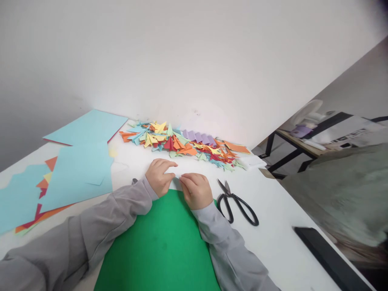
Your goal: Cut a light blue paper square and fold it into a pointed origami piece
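My left hand [159, 176] and my right hand [196, 190] meet just above the far edge of a green sheet [160, 242]. Thumbs and fingers are pinched closed on both hands. Between the fingertips shows a small pale piece of paper [177, 176], mostly covered by the fingers, so its shape is unclear. To the right of my right hand lie black-handled scissors [233, 198], blades slightly apart and pointing away. Beyond both hands spreads a long pile of small folded paper planes [172, 141] in several colours.
Light blue paper sheets [81, 173] and coloured scraps [42, 186] cover the table's left side. A purple pleated strip [200, 138] and orange paper [238, 147] lie along the wall. A black flat object [330, 258] rests near the right edge. Beyond stands a black-framed shelf [291, 141].
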Demonstrator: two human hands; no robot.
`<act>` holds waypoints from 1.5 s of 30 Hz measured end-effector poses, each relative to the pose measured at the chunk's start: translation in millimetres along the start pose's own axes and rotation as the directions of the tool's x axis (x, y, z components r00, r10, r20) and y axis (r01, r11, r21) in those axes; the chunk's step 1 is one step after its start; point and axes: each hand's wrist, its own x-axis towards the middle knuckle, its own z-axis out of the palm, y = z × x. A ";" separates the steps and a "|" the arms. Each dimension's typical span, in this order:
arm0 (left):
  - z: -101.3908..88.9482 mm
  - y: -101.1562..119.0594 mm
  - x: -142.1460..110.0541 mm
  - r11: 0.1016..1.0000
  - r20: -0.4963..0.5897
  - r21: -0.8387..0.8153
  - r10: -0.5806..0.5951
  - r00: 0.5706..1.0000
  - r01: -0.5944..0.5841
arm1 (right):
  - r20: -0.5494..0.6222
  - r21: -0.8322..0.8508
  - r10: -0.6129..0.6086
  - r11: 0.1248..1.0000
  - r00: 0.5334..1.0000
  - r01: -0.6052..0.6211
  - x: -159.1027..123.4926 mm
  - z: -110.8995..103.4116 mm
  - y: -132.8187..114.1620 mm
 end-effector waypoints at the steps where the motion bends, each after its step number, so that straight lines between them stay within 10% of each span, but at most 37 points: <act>1: 0.5 0.9 -0.1 1.000 0.015 -0.005 0.011 1.000 -0.011 | -0.006 0.004 -0.011 1.000 1.000 0.011 0.5 0.8 -0.6; 13: 0.5 10.0 1.1 0.986 0.083 0.093 0.128 0.988 -0.135 | 0.020 -0.139 -0.112 0.984 0.993 0.114 3.6 0.6 -6.1; 31: -3.8 -23.0 -2.8 0.963 -0.114 0.203 -0.155 0.981 0.175 | -0.197 -0.249 0.036 0.965 0.980 -0.086 -5.1 -5.3 20.9; 38: 1.2 1.4 0.3 0.994 0.026 0.077 0.080 0.996 -0.082 | -0.055 -0.115 -0.076 0.991 0.996 0.069 4.0 -3.2 -4.9; 45: 5.7 -3.1 -2.1 0.994 0.039 0.083 0.071 0.997 -0.074 | -0.063 -0.103 -0.060 0.993 0.996 0.053 2.1 -1.5 -1.2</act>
